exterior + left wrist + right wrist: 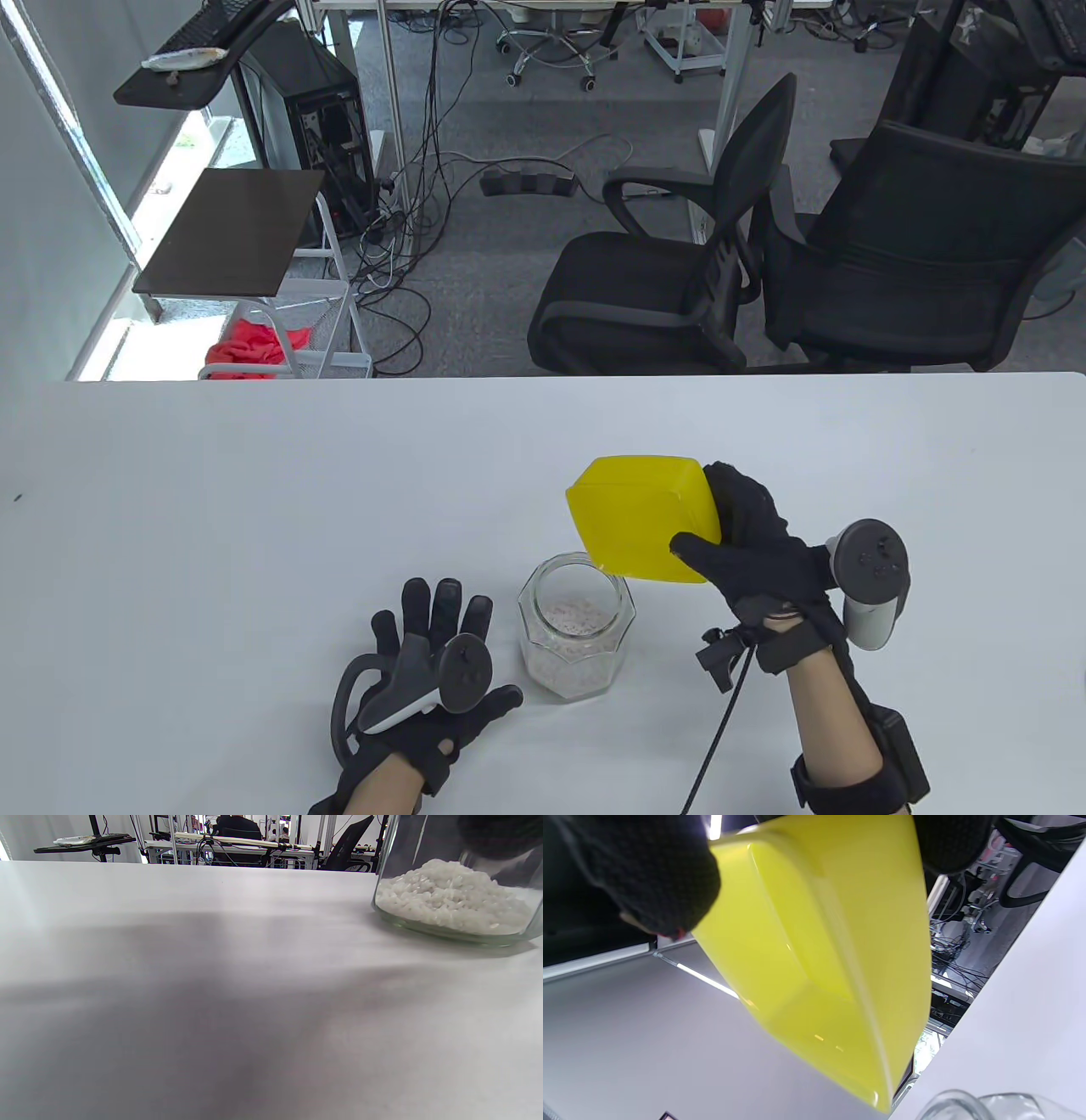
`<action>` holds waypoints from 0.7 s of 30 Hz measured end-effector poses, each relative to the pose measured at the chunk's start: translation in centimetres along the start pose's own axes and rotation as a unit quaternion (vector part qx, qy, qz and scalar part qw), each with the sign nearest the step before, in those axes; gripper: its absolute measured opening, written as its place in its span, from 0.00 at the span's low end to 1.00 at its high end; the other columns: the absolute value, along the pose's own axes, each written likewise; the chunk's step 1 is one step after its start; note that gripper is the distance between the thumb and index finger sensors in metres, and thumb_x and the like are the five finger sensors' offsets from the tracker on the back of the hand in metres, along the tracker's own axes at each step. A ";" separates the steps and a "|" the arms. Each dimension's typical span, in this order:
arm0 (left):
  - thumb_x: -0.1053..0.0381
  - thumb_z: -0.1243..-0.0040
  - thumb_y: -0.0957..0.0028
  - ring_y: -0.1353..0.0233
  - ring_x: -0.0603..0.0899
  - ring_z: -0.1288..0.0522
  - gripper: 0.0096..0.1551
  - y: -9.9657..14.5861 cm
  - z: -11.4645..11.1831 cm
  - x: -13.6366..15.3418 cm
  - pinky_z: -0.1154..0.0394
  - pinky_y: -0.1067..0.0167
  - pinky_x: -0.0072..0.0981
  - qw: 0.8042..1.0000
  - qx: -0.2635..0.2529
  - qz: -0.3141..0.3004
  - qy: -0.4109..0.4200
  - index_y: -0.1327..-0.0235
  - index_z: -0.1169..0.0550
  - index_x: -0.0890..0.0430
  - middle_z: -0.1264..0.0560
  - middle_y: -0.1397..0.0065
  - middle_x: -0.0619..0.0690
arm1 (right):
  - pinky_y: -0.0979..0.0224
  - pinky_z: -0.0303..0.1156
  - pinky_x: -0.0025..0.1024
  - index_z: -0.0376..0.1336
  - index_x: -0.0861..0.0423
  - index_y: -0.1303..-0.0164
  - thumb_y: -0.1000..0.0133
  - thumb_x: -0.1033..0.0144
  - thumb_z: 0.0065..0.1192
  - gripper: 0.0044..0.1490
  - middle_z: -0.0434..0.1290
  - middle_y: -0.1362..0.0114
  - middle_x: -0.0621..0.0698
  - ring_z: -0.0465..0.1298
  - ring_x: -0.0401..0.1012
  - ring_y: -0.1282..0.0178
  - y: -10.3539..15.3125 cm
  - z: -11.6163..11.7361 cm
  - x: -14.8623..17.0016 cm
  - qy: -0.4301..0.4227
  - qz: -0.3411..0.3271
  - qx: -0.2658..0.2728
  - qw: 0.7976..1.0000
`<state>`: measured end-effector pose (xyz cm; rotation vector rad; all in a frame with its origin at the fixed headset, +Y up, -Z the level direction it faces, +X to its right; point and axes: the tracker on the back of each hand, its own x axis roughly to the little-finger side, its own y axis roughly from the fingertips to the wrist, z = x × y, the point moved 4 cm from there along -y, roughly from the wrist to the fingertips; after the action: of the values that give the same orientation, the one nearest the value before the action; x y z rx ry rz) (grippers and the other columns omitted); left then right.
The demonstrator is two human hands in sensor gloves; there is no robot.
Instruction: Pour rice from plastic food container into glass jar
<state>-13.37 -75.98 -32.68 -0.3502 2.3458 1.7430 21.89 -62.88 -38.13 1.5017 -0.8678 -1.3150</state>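
We see the right hand (747, 552) gripping the tipped yellow container (645, 519) over the glass jar (577, 628) (rice (577, 618) inside); the left hand (433, 671) lies flat, fingers spread, left of it.

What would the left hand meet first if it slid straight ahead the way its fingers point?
Probably nothing nearby. The left hand lies flat on the table, fingers pointing toward the far edge, and only bare tabletop shows ahead. The glass jar stands off to its right, likely outside that line.

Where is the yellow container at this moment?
In the table view the yellow container is held tipped in the right hand, right of centre, its lower corner over the mouth of the glass jar that stands beside the left hand.
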 end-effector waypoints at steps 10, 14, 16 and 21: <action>0.16 0.60 0.45 0.24 0.74 0.80 0.62 0.0 -0.1 -0.1 0.68 0.33 0.77 1.000 0.000 -0.002 0.001 0.13 0.65 0.49 0.76 0.20 0.58 | 0.44 0.69 0.55 0.54 0.61 0.24 0.52 0.44 0.74 0.54 0.57 0.28 0.64 0.68 0.58 0.40 1.0 -6.3 6.7 -0.024 0.175 0.093 0.980; 0.16 0.60 0.45 0.24 0.74 0.80 0.62 -0.1 -0.1 -0.2 0.67 0.34 0.77 1.000 0.001 -0.004 0.000 0.13 0.65 0.49 0.76 0.20 0.58 | 0.45 0.69 0.55 0.54 0.61 0.24 0.50 0.44 0.71 0.53 0.57 0.28 0.65 0.68 0.58 0.40 1.9 -8.0 9.6 0.012 0.230 0.104 0.968; 0.16 0.60 0.45 0.24 0.74 0.80 0.62 0.0 -0.1 -0.2 0.68 0.34 0.77 1.000 0.002 -0.004 0.001 0.13 0.65 0.49 0.76 0.20 0.58 | 0.44 0.69 0.56 0.54 0.61 0.24 0.50 0.44 0.70 0.53 0.56 0.28 0.65 0.67 0.59 0.40 2.5 -8.7 11.2 0.017 0.252 0.119 0.960; 0.16 0.60 0.45 0.24 0.74 0.80 0.62 -0.1 -0.2 -0.3 0.67 0.34 0.77 1.000 0.005 -0.005 -0.001 0.13 0.65 0.49 0.76 0.20 0.58 | 0.45 0.69 0.56 0.54 0.62 0.23 0.49 0.44 0.67 0.51 0.56 0.28 0.66 0.67 0.60 0.40 3.6 -9.1 14.1 0.035 0.300 0.124 0.945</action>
<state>-13.10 -76.20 -32.60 -0.3591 2.3458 1.7268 33.62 -75.43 -39.37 1.3055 -1.3517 -0.7188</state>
